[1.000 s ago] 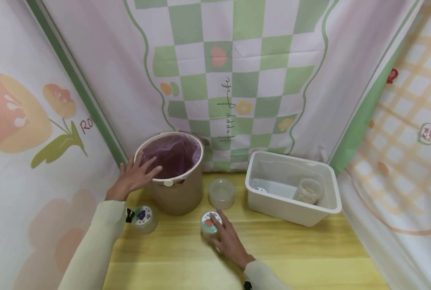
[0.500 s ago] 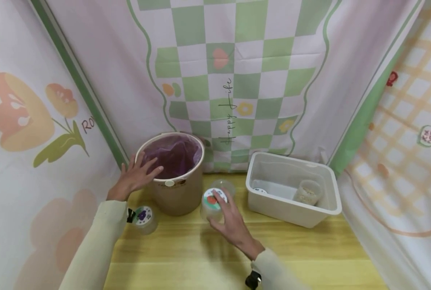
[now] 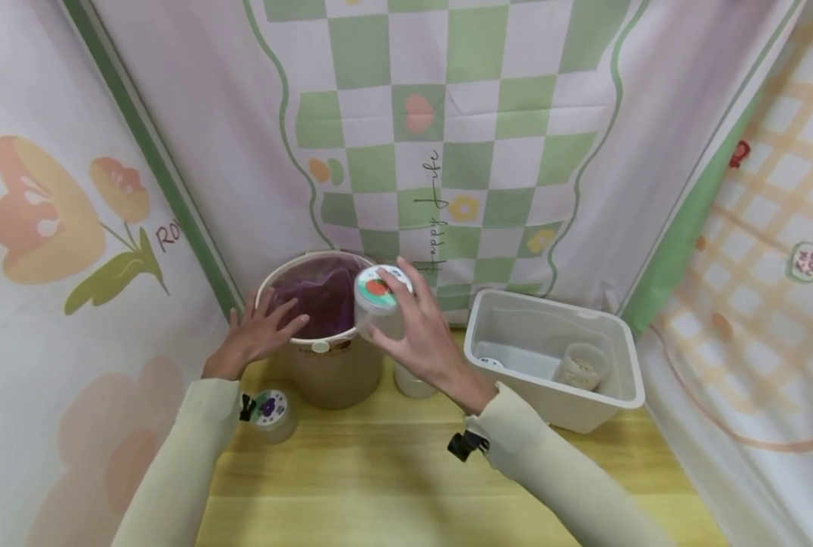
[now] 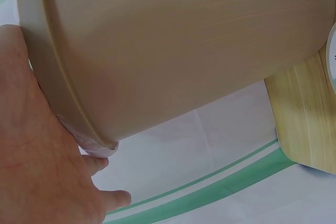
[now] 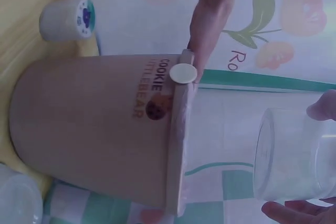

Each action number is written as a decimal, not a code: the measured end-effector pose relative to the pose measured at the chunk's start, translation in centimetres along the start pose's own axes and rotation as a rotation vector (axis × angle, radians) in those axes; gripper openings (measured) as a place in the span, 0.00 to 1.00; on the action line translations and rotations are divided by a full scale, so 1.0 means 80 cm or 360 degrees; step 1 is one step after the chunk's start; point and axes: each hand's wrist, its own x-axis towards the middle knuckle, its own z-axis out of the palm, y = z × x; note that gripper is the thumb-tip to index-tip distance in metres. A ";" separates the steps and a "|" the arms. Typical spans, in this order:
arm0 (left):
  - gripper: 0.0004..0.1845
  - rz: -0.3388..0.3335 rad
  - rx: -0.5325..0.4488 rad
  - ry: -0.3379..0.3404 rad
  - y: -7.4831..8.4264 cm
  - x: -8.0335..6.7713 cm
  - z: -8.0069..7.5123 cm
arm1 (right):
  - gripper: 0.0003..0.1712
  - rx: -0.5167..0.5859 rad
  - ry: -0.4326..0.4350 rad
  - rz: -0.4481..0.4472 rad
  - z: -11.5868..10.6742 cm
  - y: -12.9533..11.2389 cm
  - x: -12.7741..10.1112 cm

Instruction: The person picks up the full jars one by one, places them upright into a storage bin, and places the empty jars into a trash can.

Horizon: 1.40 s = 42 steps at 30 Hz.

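My right hand [image 3: 413,327] grips a clear plastic jar [image 3: 377,305] with a white lid bearing a red and green picture, lifted above the right rim of the tan bin [image 3: 331,365]. In the right wrist view the jar [image 5: 294,156] hangs just past the bin's rim [image 5: 176,145], fingertips [image 5: 286,214] around it. My left hand [image 3: 259,330] rests with straight fingers on the bin's left rim; in the left wrist view the palm [image 4: 37,166] lies against the bin wall [image 4: 173,51]. The bin is lined with a purple bag [image 3: 321,292].
A second jar with a purple-picture lid [image 3: 270,412] stands left of the bin on the wooden table [image 3: 393,471]. A clear lidless jar [image 3: 413,384] sits behind my right wrist. A white tub [image 3: 550,395] at right holds another jar [image 3: 580,366]. Cloth walls close in all around.
My right hand took the red-lidded jar from the table and raised it up and left to the bin's rim. The left hand stayed on the bin.
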 end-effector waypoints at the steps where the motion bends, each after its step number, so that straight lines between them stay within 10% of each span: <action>1: 0.46 -0.0002 0.0003 0.0005 0.000 0.000 -0.001 | 0.52 0.0001 -0.0013 0.0003 0.000 -0.004 0.010; 21: 0.46 -0.0004 0.0045 0.0029 0.002 0.007 0.003 | 0.52 0.0011 -0.0260 0.0327 0.073 0.025 0.098; 30: 0.46 -0.0010 0.0017 0.0021 0.003 0.003 0.006 | 0.53 -0.0088 -0.0334 0.0224 0.105 0.049 0.082; 42: 0.46 -0.0013 0.0015 0.0043 0.000 0.001 0.004 | 0.58 -0.0003 -0.0020 0.0316 0.119 0.109 0.038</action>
